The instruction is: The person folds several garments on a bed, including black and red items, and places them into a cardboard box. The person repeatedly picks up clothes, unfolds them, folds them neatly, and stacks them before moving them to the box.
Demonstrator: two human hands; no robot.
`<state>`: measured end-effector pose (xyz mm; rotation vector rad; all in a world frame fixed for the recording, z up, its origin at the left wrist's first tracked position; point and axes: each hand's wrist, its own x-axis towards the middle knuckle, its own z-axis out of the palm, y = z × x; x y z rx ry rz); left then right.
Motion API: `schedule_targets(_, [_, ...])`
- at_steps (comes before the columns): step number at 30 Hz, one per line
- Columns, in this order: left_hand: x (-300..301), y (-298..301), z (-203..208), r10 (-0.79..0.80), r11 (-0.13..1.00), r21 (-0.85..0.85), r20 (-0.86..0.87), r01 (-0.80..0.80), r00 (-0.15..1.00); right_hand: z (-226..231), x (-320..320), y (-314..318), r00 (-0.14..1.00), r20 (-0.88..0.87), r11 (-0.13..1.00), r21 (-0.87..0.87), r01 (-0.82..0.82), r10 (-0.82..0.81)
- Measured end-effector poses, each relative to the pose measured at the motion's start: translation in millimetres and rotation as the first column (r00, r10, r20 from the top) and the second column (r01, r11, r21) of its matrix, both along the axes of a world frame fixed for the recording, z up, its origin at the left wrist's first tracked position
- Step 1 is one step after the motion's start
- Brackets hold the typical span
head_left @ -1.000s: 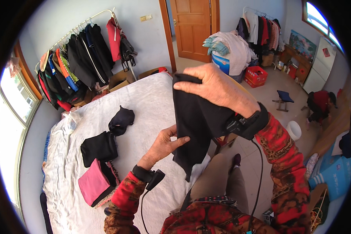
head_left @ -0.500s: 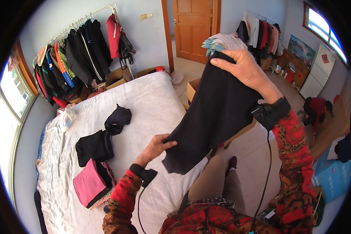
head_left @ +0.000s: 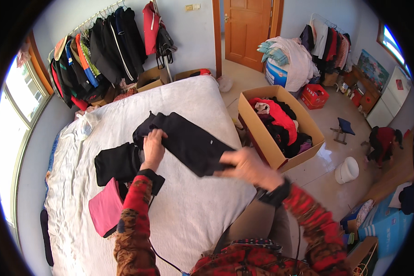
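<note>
Stretched over the white-covered bed [head_left: 184,207] is a long, folded black garment [head_left: 188,142], probably trousers, with a small pale mark on it. My left hand [head_left: 154,148] grips its left part with the fingers closed. At the opposite end my right hand [head_left: 253,169], smeared by motion, has its thumb and fingers around the cloth. Beyond my left hand, a dark piece of clothing [head_left: 143,126] is partly covered by the garment. Next to my left wrist lies a folded black garment [head_left: 111,164]. Nearer to me is a folded pink garment [head_left: 105,207] with dark cloth beside it.
Right of the bed stands an open cardboard box [head_left: 315,143] heaped with clothes. Past it are a red box [head_left: 314,95], a small stool [head_left: 342,129] and a white bucket [head_left: 347,170]. Another person [head_left: 382,142] bends down at the far right. Clothes hang on a rack [head_left: 96,55].
The black garment has come down and left, from upright before me to low across the bed. My right hand has dropped with it; my left hand has moved up and left.
</note>
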<state>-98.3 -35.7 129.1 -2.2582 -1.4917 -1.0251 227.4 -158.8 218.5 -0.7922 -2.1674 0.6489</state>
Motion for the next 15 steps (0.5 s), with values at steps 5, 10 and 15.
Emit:
schedule_targets(5, [-17.2,-64.2,-116.1,0.229,0.831,-0.46,-0.227,-0.311,0.947,-141.8,-50.4,-53.1,0.877,0.293,0.84,-0.506,-0.196,0.381])
schedule_targets(10, [-14.7,-97.8,-142.0,0.303,0.893,-0.318,-0.1,-0.319,0.948,-185.2,-23.9,-63.3,0.846,0.223,0.646,-0.743,-0.174,0.484])
schedule_targets(15, [53.9,-126.0,-134.9,0.004,0.956,-0.293,0.018,0.001,1.0,-207.2,0.5,-41.4,0.923,0.309,0.804,-0.475,0.357,-0.228])
